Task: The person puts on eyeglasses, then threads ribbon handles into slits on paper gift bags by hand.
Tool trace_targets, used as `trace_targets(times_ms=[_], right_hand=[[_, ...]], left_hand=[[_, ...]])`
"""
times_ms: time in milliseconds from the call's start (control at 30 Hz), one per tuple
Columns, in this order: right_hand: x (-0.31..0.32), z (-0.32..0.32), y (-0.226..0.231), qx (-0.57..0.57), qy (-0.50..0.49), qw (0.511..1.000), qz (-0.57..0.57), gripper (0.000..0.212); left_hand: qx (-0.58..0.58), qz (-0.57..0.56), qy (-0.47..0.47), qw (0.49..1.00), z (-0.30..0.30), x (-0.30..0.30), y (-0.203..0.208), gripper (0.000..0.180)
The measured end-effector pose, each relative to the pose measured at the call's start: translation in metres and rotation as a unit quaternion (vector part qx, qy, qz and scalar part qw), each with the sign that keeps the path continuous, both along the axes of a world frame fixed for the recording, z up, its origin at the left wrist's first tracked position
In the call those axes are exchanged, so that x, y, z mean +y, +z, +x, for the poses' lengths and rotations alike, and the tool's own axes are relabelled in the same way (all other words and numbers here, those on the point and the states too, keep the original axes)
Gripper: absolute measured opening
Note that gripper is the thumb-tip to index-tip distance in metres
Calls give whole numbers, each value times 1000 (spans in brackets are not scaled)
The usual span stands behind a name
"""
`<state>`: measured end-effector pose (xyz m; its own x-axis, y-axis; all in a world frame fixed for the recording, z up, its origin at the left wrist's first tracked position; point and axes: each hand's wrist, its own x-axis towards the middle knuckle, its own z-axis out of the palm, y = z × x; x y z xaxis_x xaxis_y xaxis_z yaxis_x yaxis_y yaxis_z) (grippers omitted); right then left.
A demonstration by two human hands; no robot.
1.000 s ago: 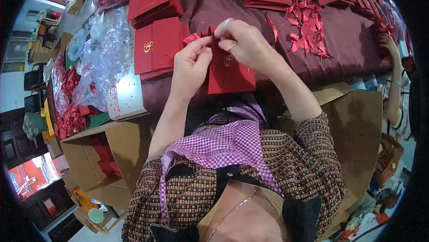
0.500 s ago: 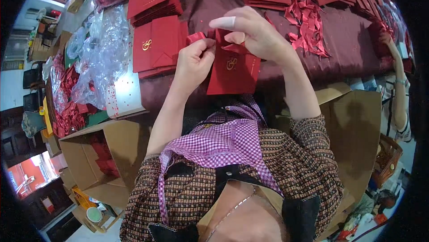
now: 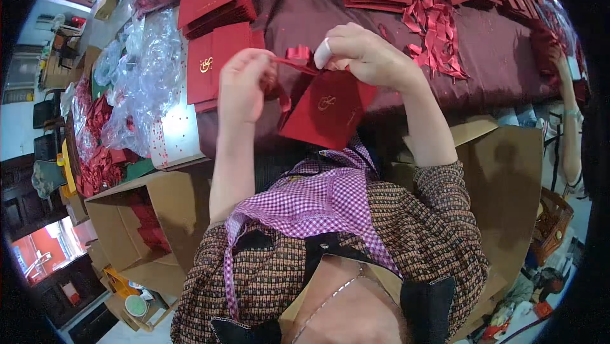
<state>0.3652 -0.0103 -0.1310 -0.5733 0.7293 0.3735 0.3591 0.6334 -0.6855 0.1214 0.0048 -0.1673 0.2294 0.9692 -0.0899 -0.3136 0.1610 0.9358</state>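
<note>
A red paper gift bag (image 3: 330,110) with a gold emblem hangs tilted at the table's near edge. My right hand (image 3: 365,55), one finger wrapped in white, is closed at its top edge and pinches the red ribbon (image 3: 296,64) there. My left hand (image 3: 244,80) is closed on the ribbon's other part, drawing it taut toward the left; a loose end dangles beside the bag. A ribbon loop stands up between the two hands. The exact pinch of the right fingertips is partly hidden.
Stacks of red bags (image 3: 213,0) lie to the left and far side. Loose red ribbons (image 3: 438,42) lie right of my hands. Clear plastic wrap (image 3: 152,58) covers the left. Open cardboard boxes (image 3: 184,210) stand below the table edge. Another person's arm (image 3: 569,102) reaches in at far right.
My left hand has moved left, pulling the ribbon out straight. The right hand has shifted slightly down and right. The bag has tilted and swung, its lower edge now slanting.
</note>
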Motion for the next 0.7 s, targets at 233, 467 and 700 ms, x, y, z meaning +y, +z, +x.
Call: trace_targets(times_ms=[233, 467, 700], right_hand=[[3, 2, 1, -1, -56, 997, -51, 16], [8, -5, -12, 54, -79, 994, -57, 12], [10, 47, -15, 102, -339, 933, -62, 17]], left_hand=[[268, 238, 192, 914, -4, 2, 13, 11], [451, 363, -58, 813, 15, -30, 7, 15], [477, 289, -28, 830, 11, -26, -1, 17]])
